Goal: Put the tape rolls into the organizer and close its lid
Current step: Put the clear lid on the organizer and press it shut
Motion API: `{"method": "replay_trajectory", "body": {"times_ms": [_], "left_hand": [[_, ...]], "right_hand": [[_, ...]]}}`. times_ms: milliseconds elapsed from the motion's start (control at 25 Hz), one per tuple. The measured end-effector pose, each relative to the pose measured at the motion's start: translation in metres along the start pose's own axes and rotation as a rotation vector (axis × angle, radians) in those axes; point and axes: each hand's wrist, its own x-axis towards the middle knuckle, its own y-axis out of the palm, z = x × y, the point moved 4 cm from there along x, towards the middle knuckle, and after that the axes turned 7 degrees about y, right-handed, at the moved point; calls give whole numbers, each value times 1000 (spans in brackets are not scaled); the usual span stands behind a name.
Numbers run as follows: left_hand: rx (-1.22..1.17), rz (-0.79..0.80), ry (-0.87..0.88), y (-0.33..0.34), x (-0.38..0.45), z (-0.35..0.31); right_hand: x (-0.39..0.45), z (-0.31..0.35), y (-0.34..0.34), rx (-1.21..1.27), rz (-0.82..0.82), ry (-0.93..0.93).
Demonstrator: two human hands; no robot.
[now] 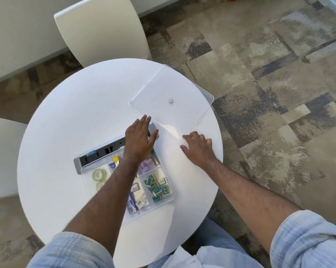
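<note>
Round and white, the tabletop (pixel 66 132) stands on a patchwork carpet (pixel 260 74) of beige, grey and blue, and carries everything of the task. Nearest the person, both forearms reach out from rolled-up pale blue sleeves (pixel 308 238). Under the left forearm sits the clear plastic organizer (pixel 169 200), lidless and divided into compartments: its left compartment holds the clear tape rolls (pixel 99 175), two showing, one beyond the other; the near right compartment holds small teal and yellow packets (pixel 158 187); the middle holds white and purple packets, partly hidden by the arm. Just behind the organizer lies a dark power strip (pixel 103 151) with a grey casing. The left hand (pixel 139 140) hovers flat over the organizer's far edge and the end of the strip, fingers straight and together, holding nothing. The right hand (pixel 199 149) is on the bare tabletop to the right of the organizer, fingers spread and curled, its fingertips at the near corner of the transparent lid (pixel 169 113); I cannot tell whether that grip has hold of the lid. It lies flat beyond both hands, its far edge overhanging the table rim. Farther off stand two white chairs (pixel 99 29).
</note>
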Motion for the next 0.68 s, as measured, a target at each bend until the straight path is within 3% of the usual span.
{"method": "replay_trajectory", "body": {"times_ms": [200,480,560,680], "left_hand": [[26,95,-17,3,28,-9],[236,486,22,37,42,-45],[246,507,57,46,39,-61],[282,540,94,52,33,-74]], "right_hand": [[-23,-57,-10,34,-44,53],[-42,-103,-11,77,-58,158],[-43,-113,-11,174,-49,252],[-45,-137,-10,549,-97,516]]}}
